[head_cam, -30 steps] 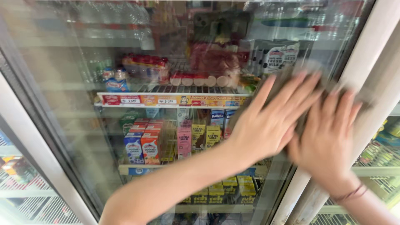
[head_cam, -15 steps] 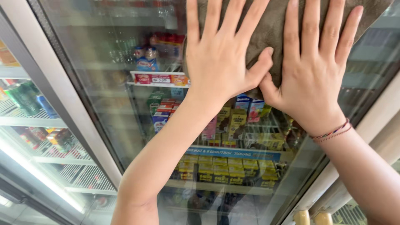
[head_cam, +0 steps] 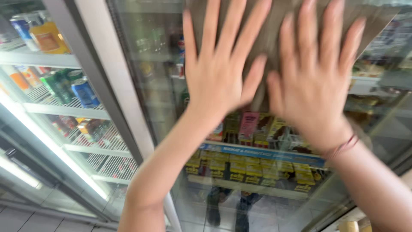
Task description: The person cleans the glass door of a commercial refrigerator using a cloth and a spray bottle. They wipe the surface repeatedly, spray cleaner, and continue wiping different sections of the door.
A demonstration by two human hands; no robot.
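Grey-brown cloth [head_cam: 274, 38] flat on glass door [head_cam: 154, 99], upper part; left hand [head_cam: 219, 73] and right hand [head_cam: 313, 81] splayed open, palms pinning it, gripping nothing. Looks soft, light, likely slides on glass; press near centre

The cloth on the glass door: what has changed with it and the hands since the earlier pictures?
Both hands, left hand and right hand, slid the grey cloth leftward and upward across the glass door. They stayed flat, side by side, pressing it; nothing was let go.
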